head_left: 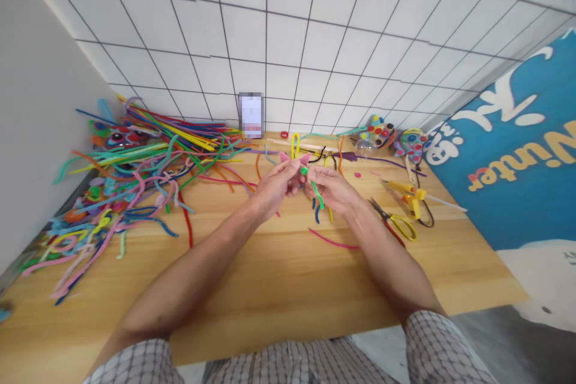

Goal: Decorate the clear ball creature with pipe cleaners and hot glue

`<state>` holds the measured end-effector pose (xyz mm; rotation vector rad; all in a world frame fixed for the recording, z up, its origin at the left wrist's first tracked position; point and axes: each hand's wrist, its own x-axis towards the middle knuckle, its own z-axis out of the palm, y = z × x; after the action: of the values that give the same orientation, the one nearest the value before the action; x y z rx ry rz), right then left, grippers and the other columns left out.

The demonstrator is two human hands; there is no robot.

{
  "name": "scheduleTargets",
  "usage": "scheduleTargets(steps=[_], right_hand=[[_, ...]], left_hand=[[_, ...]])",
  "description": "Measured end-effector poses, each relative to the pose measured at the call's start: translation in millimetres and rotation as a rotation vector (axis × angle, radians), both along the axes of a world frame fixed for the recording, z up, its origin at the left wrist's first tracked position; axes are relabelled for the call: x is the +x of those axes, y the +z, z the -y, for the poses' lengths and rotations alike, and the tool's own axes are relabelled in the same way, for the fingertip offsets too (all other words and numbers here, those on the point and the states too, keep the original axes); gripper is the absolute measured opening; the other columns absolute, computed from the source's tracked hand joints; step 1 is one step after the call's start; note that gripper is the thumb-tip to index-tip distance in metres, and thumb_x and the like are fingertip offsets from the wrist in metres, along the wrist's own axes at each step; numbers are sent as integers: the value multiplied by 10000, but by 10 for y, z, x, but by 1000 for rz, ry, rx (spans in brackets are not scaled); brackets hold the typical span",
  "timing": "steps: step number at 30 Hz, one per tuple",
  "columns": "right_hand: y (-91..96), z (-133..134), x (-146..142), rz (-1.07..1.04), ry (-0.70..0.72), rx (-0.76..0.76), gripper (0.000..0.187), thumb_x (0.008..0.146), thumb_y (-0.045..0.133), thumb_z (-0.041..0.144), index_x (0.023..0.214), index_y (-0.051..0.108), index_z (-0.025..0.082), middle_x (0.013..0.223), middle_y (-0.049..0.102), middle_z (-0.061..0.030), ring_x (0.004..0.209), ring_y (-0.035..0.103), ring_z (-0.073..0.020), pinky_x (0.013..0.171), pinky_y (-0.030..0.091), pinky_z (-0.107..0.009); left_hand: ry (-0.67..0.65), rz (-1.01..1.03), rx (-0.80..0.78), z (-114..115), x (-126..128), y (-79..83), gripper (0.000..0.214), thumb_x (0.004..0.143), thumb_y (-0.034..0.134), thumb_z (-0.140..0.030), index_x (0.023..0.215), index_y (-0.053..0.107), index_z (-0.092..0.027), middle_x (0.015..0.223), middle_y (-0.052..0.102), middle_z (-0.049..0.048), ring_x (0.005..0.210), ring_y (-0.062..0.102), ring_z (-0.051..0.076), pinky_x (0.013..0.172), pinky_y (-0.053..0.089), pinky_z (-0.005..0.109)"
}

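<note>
Both my hands meet above the middle of the wooden table [270,288]. My left hand [275,183] is closed, pinching a small pink pipe-cleaner shape [294,161] with pointed tips. My right hand [330,187] is closed on a green pipe cleaner [315,189] that joins the pink shape and hangs down between the hands. Short blue and yellow pieces [320,213] dangle or lie just under my right hand; which, I cannot tell.
A big heap of coloured pipe cleaners [144,162] covers the table's left side. Yellow-handled scissors [396,222] and a yellow glue gun [407,192] lie to the right. Decorated craft pieces [382,132] and a phone [251,114] stand at the tiled wall. A loose pink strand [333,241] lies near my right forearm.
</note>
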<state>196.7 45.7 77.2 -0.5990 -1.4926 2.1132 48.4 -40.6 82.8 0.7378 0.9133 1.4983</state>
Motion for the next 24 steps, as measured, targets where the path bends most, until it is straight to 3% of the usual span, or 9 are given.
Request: scheduleTargets(steps=[6, 9, 12, 14, 18, 21, 24], right_hand=[[52, -3, 40, 24, 25, 16, 479, 722, 968, 557, 741, 657, 193, 634, 534, 50, 583, 441, -98, 542, 347, -247], [46, 57, 9, 24, -8, 46, 478, 725, 971, 560, 744, 658, 199, 675, 551, 43, 608, 465, -101, 552, 364, -243], [26, 110, -35, -9, -26, 87, 476, 730, 969, 562, 733, 656, 203, 678, 563, 45, 614, 480, -100, 569, 378, -238], [8, 114, -50, -18, -29, 92, 493, 724, 970, 568, 702, 640, 203, 640, 551, 52, 590, 469, -95, 564, 370, -236], [4, 43, -12, 15, -45, 72, 494, 705, 979, 558, 690, 635, 203, 644, 564, 49, 563, 467, -90, 536, 352, -236], [40, 0, 40, 19, -28, 76, 480, 718, 966, 547, 679, 635, 202, 635, 563, 43, 560, 467, -94, 544, 364, -245], [69, 8, 59, 33, 14, 74, 470, 730, 954, 549, 680, 640, 204, 602, 548, 45, 561, 459, -105, 537, 354, -251]], left_hand=[[-92, -188, 88, -24, -188, 76, 465, 744, 952, -520, 751, 655, -163, 646, 556, -34, 514, 388, 57, 487, 270, 216], [23, -153, 98, 16, -60, 31, 452, 759, 945, -512, 764, 648, -170, 625, 536, -43, 509, 366, 61, 484, 266, 217], [168, -11, 83, 64, 118, -45, 440, 799, 925, -496, 796, 616, -183, 601, 493, -68, 500, 358, 57, 485, 276, 196], [197, 88, 49, 76, 189, -77, 431, 815, 919, -469, 812, 593, -187, 598, 479, -81, 487, 354, 50, 486, 283, 181], [59, 135, -19, 25, 101, -40, 435, 842, 887, -517, 849, 613, -179, 703, 585, -43, 483, 407, 50, 470, 299, 193], [-56, -6, 33, -26, -93, 35, 493, 789, 918, -580, 847, 660, -163, 730, 606, -22, 496, 423, 53, 459, 269, 208], [-128, -171, 103, -39, -229, 88, 518, 710, 978, -578, 806, 693, -156, 635, 534, -44, 511, 390, 56, 474, 251, 207]])
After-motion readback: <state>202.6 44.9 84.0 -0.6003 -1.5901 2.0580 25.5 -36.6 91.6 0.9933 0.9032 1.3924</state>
